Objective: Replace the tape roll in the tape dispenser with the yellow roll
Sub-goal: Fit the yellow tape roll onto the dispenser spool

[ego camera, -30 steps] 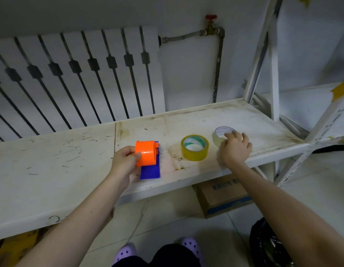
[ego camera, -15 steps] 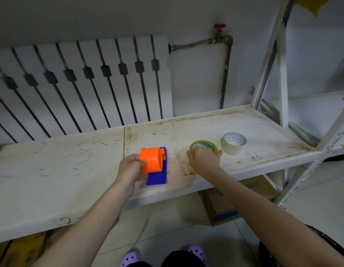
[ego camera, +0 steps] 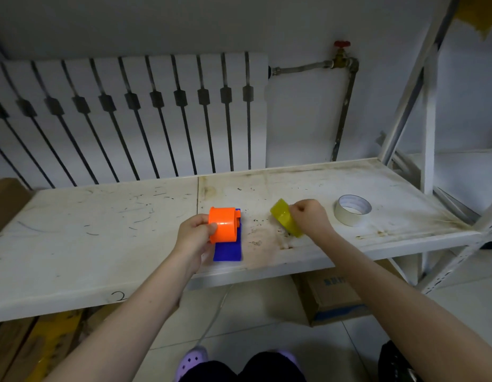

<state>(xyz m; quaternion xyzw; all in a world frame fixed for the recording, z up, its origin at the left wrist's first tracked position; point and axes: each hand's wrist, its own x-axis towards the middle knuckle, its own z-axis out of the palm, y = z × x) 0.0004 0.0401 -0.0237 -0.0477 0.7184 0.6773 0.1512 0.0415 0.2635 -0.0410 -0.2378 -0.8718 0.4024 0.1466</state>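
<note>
While left hand grips tape dispenser | right hand holds yellow roll tilted

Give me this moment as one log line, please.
left hand: holds dispenser | right hand: lifts yellow roll | white roll: on shelf

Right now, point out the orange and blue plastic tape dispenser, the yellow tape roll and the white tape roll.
orange and blue plastic tape dispenser [ego camera: 224, 226]: head view, on its orange housing.
yellow tape roll [ego camera: 284, 220]: head view, on its outer band.
white tape roll [ego camera: 349, 216]: head view, on its near outer wall.
</note>
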